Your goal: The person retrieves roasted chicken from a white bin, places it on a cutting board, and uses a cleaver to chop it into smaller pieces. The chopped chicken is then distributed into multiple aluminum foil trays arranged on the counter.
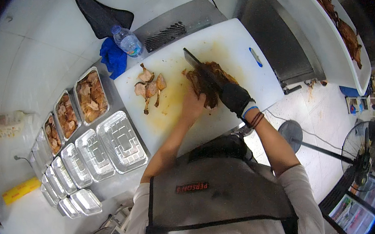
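Observation:
A dark-browned roast bird (204, 84) lies on the white cutting board (262, 90). My bare left hand (193, 100) holds its near left side, with some fingers hidden by the meat. In a black glove, my right hand (234, 97) grips a cleaver (193, 60), its handle covered by the fist. The blade lies across the top of the bird, its tip pointing away and to the left; whether it has cut in, I cannot tell. Several cut drumsticks and meat pieces (151, 86) rest on the board's left part.
Left of the board, foil trays with chopped meat (92, 96) stand beside several foil trays without meat (122, 142). A water bottle (127, 41) and a blue cloth (112, 56) are behind. A white tub (335, 47) at upper right holds roast birds. A standing fan (358, 159) is at right.

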A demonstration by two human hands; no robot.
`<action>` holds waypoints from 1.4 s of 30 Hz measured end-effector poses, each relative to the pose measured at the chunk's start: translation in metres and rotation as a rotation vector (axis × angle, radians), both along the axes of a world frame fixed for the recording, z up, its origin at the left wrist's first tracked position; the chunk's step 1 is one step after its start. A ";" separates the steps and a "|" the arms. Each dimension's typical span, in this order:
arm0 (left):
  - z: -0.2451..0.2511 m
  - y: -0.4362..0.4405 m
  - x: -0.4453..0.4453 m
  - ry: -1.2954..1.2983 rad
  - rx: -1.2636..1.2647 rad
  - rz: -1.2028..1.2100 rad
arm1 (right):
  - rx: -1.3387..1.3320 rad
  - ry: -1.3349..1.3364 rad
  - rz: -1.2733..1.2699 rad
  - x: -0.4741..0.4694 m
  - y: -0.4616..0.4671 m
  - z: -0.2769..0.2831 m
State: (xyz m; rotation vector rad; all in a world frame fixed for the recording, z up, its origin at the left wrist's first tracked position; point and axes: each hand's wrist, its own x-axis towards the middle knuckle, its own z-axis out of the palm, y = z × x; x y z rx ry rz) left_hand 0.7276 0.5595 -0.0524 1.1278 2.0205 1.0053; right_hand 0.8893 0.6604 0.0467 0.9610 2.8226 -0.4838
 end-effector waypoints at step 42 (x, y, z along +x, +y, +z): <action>0.067 0.045 -0.055 0.904 -0.082 -0.010 | 0.044 0.181 -0.475 0.143 -0.013 0.009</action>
